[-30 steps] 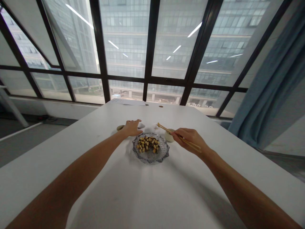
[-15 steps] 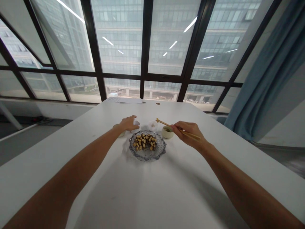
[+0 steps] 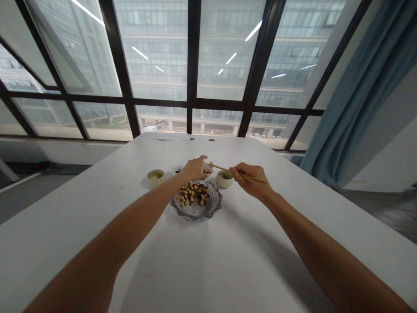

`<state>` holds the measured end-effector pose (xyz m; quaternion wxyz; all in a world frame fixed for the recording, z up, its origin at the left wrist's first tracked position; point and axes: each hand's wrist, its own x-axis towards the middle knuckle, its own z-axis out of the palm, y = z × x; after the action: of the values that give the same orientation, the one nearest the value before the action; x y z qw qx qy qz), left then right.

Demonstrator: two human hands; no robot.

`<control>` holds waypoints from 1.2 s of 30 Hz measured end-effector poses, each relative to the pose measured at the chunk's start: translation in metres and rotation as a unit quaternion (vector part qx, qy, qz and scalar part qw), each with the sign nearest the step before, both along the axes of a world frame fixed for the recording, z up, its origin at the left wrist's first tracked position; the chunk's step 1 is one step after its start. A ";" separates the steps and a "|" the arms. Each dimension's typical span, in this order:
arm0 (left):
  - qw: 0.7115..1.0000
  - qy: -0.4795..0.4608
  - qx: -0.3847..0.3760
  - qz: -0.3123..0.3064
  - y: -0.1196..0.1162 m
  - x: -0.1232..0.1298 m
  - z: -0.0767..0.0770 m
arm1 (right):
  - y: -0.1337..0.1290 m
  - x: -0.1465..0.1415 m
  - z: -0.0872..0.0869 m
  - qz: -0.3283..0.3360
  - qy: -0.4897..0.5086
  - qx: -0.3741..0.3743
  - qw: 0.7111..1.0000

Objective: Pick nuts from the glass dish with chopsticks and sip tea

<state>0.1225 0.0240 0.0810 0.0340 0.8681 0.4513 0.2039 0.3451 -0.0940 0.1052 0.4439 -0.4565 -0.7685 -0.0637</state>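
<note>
My right hand [image 3: 250, 177] is closed on a pair of chopsticks [image 3: 222, 168]. A small tan nut [image 3: 211, 164] sits at their tips, over the right edge of a small white bowl [image 3: 207, 167] with a few nuts in it. My left hand [image 3: 194, 168] reaches to the left side of this bowl with thumb and fingers apart; whether it touches the rim I cannot tell. In front of it, a scalloped glass dish [image 3: 213, 204] holds many tan and dark nuts [image 3: 192, 191], partly covered by my left wrist.
A pale green cup [image 3: 224, 180] stands right of the white bowl. Another green cup [image 3: 156, 176] and a second white bowl [image 3: 176, 168] with something dark in it are left of my hand. Papers [image 3: 164, 136] lie at the table's far edge, beside the windows.
My left hand has moved right, from the left white bowl to the right one, uncovering the left green cup. The chopsticks' tips, with the nut, are now at the right white bowl's edge.
</note>
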 end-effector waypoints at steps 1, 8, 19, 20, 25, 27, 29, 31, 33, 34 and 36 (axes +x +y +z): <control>1.000 -0.010 0.012 -0.012 -0.001 -0.001 0.000 | 0.001 -0.001 -0.002 0.005 -0.004 0.001 1.000; 0.999 -0.047 0.003 -0.026 0.001 -0.006 -0.004 | 0.007 -0.010 -0.018 0.041 0.053 -0.046 0.997; 1.000 0.010 0.004 0.017 0.013 -0.044 -0.003 | -0.019 -0.019 0.020 0.099 0.247 -0.179 0.947; 0.999 0.018 0.024 0.019 0.011 -0.056 -0.002 | -0.022 -0.022 0.023 0.119 0.233 -0.229 0.938; 0.990 0.019 0.125 0.055 -0.004 -0.119 -0.015 | -0.023 -0.031 0.018 0.161 0.161 -0.345 0.911; 0.985 0.004 0.148 0.092 -0.012 -0.139 -0.027 | -0.018 -0.032 0.013 0.146 0.173 -0.319 0.921; 0.978 -0.011 0.164 0.125 -0.019 -0.154 -0.040 | -0.015 -0.030 0.010 0.120 0.194 -0.282 0.932; 0.971 -0.032 0.174 0.161 -0.025 -0.161 -0.052 | -0.014 -0.029 0.011 0.096 0.220 -0.250 0.938; 0.965 -0.066 0.169 0.192 -0.029 -0.164 -0.062 | -0.016 -0.029 0.015 0.091 0.234 -0.241 0.937; 0.962 -0.085 0.159 0.204 -0.031 -0.164 -0.065 | -0.019 -0.030 0.017 0.096 0.231 -0.248 0.936; 0.958 -0.121 0.133 0.222 -0.032 -0.162 -0.070 | -0.025 -0.033 0.020 0.119 0.198 -0.272 0.934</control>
<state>-0.0398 -0.0078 0.0115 -0.0738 0.7114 0.5941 0.3682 0.3116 -0.1186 0.1253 0.4502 -0.4685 -0.7018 0.2921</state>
